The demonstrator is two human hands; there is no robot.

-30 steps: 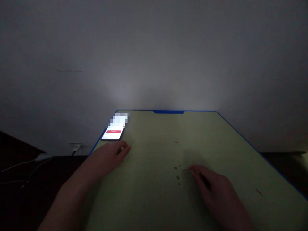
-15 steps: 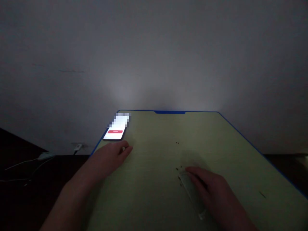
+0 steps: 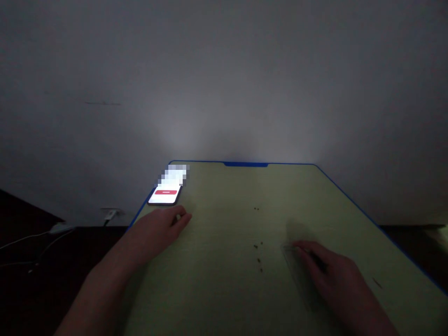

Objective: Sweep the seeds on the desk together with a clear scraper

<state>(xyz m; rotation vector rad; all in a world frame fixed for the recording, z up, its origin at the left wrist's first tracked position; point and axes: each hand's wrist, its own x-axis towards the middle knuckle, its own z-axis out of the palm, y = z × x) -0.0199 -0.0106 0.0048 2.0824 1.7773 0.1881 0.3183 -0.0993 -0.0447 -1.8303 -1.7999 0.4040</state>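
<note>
My right hand (image 3: 336,275) is at the right of the table, thumb and fingers pinched on the upper edge of a clear plastic bag (image 3: 297,270). The bag is see-through and lies low over the tabletop; its lower end is dim and partly behind the hand. Left of it, several tiny dark bits (image 3: 259,260) are scattered on the wood-toned surface, too small to name. My left hand (image 3: 164,226) rests on the left side of the table, fingers curled in, with nothing visible in them. Just beyond it lies a phone (image 3: 163,199) with a lit screen.
The pale table (image 3: 217,280) has a blue rim and stands against a grey wall (image 3: 245,84). A thin dark mark or sliver (image 3: 377,283) shows at the right. Cables and a white plug (image 3: 111,214) are at the lower left, by the wall.
My right hand has moved right with the clear bag, away from the dark bits, which now show uncovered. The left hand stays where it was.
</note>
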